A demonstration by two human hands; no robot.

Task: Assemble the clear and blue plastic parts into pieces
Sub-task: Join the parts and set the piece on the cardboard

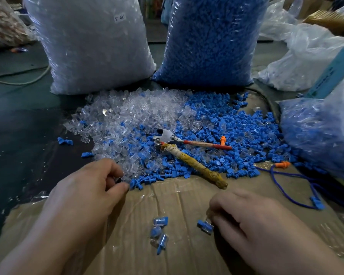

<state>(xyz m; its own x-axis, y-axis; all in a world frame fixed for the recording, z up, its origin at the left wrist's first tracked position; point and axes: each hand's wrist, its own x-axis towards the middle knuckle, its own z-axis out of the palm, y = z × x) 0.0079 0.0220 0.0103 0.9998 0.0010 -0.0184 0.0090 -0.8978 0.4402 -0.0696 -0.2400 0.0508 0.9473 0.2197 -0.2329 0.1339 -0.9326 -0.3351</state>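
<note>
Blue-and-clear piece (205,226) pinched by right hand (252,223); whether curled left hand (83,195) holds anything is hidden.

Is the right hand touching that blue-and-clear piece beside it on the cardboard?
Touching. In the head view the right hand pinches one end of the blue-and-clear piece with its fingertips.

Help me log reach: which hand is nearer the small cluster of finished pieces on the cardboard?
Right. The right hand, pinching another piece, sits just right of the cluster; the left hand is farther up-left, at the loose pile.
</note>
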